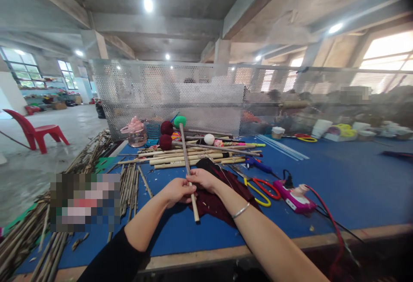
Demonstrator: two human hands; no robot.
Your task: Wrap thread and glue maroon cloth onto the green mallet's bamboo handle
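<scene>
A mallet (pixel 184 146) with a round green head and a long stick points away from me over the table. My left hand (pixel 181 191) is closed round the lower part of its stick, fingers and thumb pressed on it. Just above, my right hand (pixel 203 179) pinches the same stick from the right side. The pale end of the stick sticks out below both hands. Under them lies a dark maroon cloth (pixel 214 206). Beyond the hands, two mallets with maroon heads (pixel 166 142) and one white ball head (pixel 209 139) rest among wooden sticks (pixel 183 160).
Scissors with red and yellow handles (pixel 258 189), a blue glue gun (pixel 259 165) and a purple power strip (pixel 295 198) lie to the right. Bundles of thin twigs (pixel 129 187) cover the left. A perforated metal screen (pixel 167 93) stands behind; a red chair (pixel 38 131) is far left.
</scene>
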